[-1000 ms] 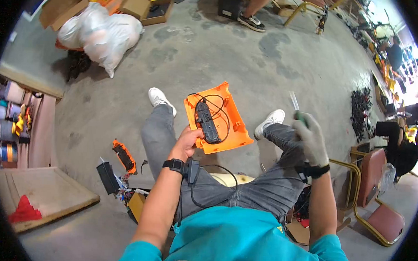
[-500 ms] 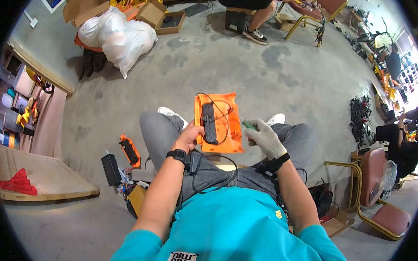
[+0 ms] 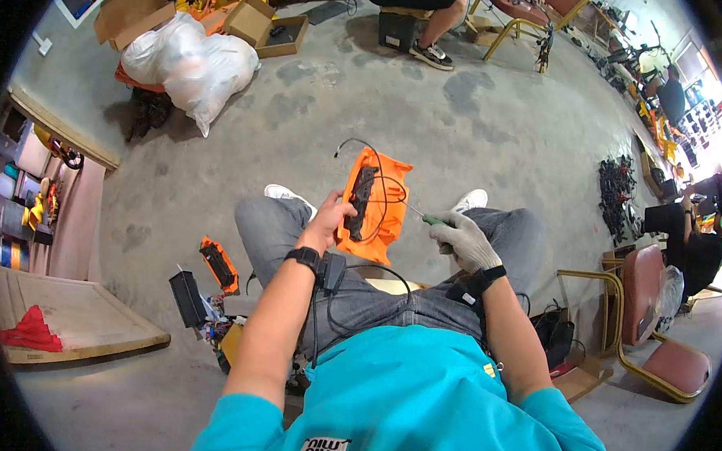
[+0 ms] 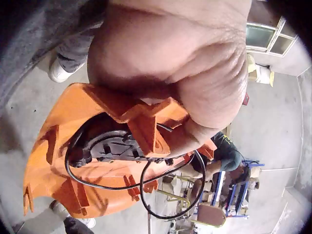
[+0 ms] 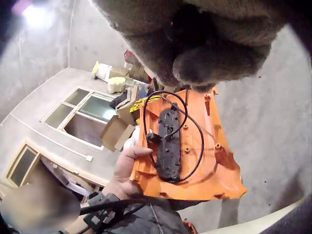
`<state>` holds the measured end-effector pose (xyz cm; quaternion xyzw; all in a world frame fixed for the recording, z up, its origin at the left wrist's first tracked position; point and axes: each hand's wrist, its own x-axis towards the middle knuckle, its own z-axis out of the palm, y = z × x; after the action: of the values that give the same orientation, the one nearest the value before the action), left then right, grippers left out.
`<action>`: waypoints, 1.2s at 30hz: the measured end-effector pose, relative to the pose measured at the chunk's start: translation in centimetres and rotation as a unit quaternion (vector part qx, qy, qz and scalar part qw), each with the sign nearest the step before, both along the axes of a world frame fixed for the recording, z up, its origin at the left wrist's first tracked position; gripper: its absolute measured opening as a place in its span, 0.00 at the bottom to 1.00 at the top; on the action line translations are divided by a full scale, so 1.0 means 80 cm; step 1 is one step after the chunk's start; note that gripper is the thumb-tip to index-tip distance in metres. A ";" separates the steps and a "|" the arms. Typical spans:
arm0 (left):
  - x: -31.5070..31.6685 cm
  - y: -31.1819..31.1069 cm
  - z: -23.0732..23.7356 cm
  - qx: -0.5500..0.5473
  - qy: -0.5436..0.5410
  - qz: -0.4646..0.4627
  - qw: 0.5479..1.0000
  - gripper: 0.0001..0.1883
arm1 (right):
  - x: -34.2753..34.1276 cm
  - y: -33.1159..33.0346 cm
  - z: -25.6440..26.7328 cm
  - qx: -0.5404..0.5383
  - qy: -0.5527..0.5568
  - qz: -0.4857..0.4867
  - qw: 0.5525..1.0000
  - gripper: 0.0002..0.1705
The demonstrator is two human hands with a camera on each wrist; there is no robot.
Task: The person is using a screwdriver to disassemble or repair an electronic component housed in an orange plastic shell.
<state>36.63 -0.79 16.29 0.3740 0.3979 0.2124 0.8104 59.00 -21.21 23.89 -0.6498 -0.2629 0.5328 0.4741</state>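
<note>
My bare left hand (image 3: 329, 218) grips an orange plastic cover (image 3: 391, 215) by its left edge, thumb over the inner side. Inside the cover lies a long black plastic part (image 3: 362, 194) with a thin black cable (image 5: 202, 141) looping from it. My right hand (image 3: 469, 241), in a pale knit glove, holds a screwdriver (image 3: 432, 219) by its green handle. The screwdriver's thin shaft points at the cover's right side, its tip overlapping the orange edge. From the right wrist, the black part (image 5: 169, 146) shows several small posts and holes near it in the cover.
On the floor at left lie another orange piece with a black insert (image 3: 219, 265) and a black box (image 3: 186, 296). White plastic bags (image 3: 197, 74) and open cartons stand at the far left. Another person's leg (image 3: 440, 32) is ahead. A chair (image 3: 641, 293) stands at right.
My right hand has swung in from the right, bringing the screwdriver to the cover. My left hand has tilted the cover, and the cable's free end now sticks out above it.
</note>
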 end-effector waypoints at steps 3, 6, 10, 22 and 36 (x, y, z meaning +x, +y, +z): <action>0.005 0.004 0.004 0.009 0.018 -0.015 1.000 0.24 | 0.000 0.000 -0.010 -0.020 -0.011 -0.002 1.000 0.24; 0.003 0.000 -0.009 -0.025 -0.003 0.011 1.000 0.18 | -0.003 -0.001 -0.013 -0.034 0.003 -0.034 0.999 0.24; -0.003 -0.001 -0.013 -0.025 -0.009 0.017 1.000 0.18 | 0.012 0.004 -0.032 -0.032 0.077 -0.085 0.993 0.20; -0.005 -0.013 -0.005 -0.017 -0.009 -0.063 0.998 0.31 | 0.005 0.040 -0.034 0.059 0.162 -0.100 0.980 0.10; -0.014 -0.027 0.014 -0.016 -0.025 -0.125 0.992 0.31 | -0.013 0.085 -0.041 -0.008 0.032 0.065 0.997 0.11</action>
<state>35.48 -2.94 17.38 0.4024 0.3310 0.1128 0.8460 57.93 -14.39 20.59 -0.6176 -0.2847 0.5852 0.4416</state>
